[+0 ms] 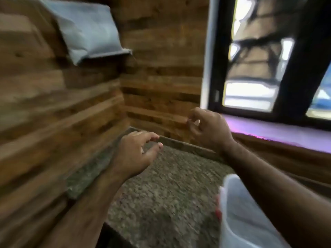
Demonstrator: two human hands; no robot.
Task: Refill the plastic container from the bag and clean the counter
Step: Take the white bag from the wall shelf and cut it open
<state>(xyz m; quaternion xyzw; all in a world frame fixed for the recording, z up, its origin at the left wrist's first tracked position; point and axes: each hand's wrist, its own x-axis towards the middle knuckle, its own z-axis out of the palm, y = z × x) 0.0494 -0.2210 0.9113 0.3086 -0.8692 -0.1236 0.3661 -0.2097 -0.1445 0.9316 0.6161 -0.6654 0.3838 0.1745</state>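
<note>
The view is motion-blurred. A translucent white plastic container (240, 217) stands on the speckled granite counter (161, 190) at the lower right, partly hidden by my right forearm. A grey bag (86, 27) shows at the upper left against the wooden wall; what holds it there is not visible. My left hand (136, 154) hovers over the counter's back left corner, fingers apart and empty. My right hand (209, 129) is raised near the back wall with fingers curled loosely, holding nothing.
Wooden plank walls (161, 77) close the counter on the left and at the back. A dark-framed window (268, 59) with a purple-lit sill (279, 133) is on the right. A red patch peeks out beside the container's left edge.
</note>
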